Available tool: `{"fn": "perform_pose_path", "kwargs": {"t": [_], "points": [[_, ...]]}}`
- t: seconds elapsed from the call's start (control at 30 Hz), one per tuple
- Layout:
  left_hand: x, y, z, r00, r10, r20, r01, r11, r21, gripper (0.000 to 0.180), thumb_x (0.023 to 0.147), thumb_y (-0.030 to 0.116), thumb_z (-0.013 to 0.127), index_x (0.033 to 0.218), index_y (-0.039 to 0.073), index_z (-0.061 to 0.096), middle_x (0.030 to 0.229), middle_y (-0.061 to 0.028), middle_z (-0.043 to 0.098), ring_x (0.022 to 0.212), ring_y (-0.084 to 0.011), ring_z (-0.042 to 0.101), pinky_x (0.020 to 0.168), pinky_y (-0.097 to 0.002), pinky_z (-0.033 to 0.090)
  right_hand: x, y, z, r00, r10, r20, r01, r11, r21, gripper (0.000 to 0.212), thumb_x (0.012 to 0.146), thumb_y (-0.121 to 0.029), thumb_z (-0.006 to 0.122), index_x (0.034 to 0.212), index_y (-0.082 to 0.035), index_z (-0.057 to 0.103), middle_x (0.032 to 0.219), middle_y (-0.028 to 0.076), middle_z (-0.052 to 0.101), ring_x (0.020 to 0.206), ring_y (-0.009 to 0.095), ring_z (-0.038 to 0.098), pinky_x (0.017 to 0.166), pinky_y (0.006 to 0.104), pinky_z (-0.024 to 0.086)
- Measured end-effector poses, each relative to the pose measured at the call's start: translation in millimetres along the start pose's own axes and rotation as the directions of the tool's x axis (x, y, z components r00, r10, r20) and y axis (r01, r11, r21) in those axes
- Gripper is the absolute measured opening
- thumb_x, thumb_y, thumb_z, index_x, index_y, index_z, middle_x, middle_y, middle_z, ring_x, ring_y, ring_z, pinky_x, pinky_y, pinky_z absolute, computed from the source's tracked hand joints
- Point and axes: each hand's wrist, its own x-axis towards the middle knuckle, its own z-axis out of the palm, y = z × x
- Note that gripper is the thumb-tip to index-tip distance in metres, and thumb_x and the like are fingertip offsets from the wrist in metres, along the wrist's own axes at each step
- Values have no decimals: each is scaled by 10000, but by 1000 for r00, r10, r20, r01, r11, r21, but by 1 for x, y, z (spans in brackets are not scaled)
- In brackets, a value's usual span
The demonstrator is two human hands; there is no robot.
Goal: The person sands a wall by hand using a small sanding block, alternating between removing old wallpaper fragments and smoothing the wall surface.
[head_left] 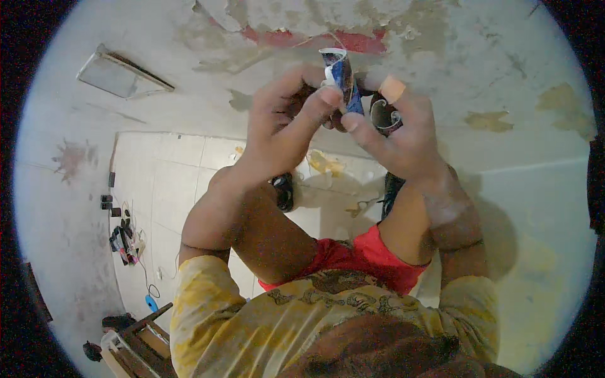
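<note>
Both hands are raised in front of me, close to the wall, on a blue and dark printed strip (343,75) that looks like thin sheet material with a curled white upper edge. My left hand (287,116) pinches its left side between thumb and fingers. From the other side, my right hand (400,129) grips its lower part, thumb in front. A tan adhesive bandage (392,89) wraps a right finger. Under that hand, a dark rolled end (386,114) with a white curled edge shows; whether it joins the strip is hidden.
On the tiled floor (183,164) between my feet lie scissors (364,208) and yellowish scraps (324,164). Cables and small dark items (126,239) are at the left, above a wooden chair (142,343). The wall (441,38) ahead has peeling paint; a framed panel (123,72) is at the upper left.
</note>
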Motion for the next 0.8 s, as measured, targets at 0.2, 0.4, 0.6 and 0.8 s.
{"fn": "perform_pose_path", "kwargs": {"t": [0.2, 0.4, 0.6, 0.8], "points": [[2, 4, -8, 999, 41, -19, -40, 998, 42, 141, 949, 138, 581, 903, 5, 576, 793, -53, 633, 726, -106, 616, 655, -247, 483, -5, 11, 2, 987, 8, -163, 7, 996, 88, 181, 855, -197, 658, 914, -28, 627, 646, 45, 571, 558, 102, 530, 514, 266, 431], [8, 0, -25, 988, -45, -147, 62, 992, 113, 115, 920, 108, 582, 865, 9, 565, 728, -71, 625, 671, -134, 625, 683, -273, 504, -3, 9, -9, 933, 43, -358, -56, 998, -25, 155, 898, -179, 613, 855, -31, 612, 620, -8, 542, 553, 55, 480, 495, 250, 400], [12, 5, -18, 979, -161, -126, 141, 977, -157, 138, 911, 100, 574, 988, -12, 549, 870, -100, 654, 711, -175, 640, 734, -288, 504, -3, 14, -13, 946, 40, -323, -91, 985, -145, 151, 840, -179, 690, 856, -42, 629, 626, 55, 591, 554, 101, 549, 508, 291, 444], [9, -4, -9, 982, 4, -187, 29, 984, 175, 225, 906, 79, 593, 1108, -10, 548, 909, -73, 655, 759, -113, 621, 675, -240, 504, -3, 21, -4, 961, -160, -225, 98, 960, -263, 153, 775, -157, 736, 831, -46, 646, 676, 134, 639, 588, 278, 640, 529, 351, 490]]}}
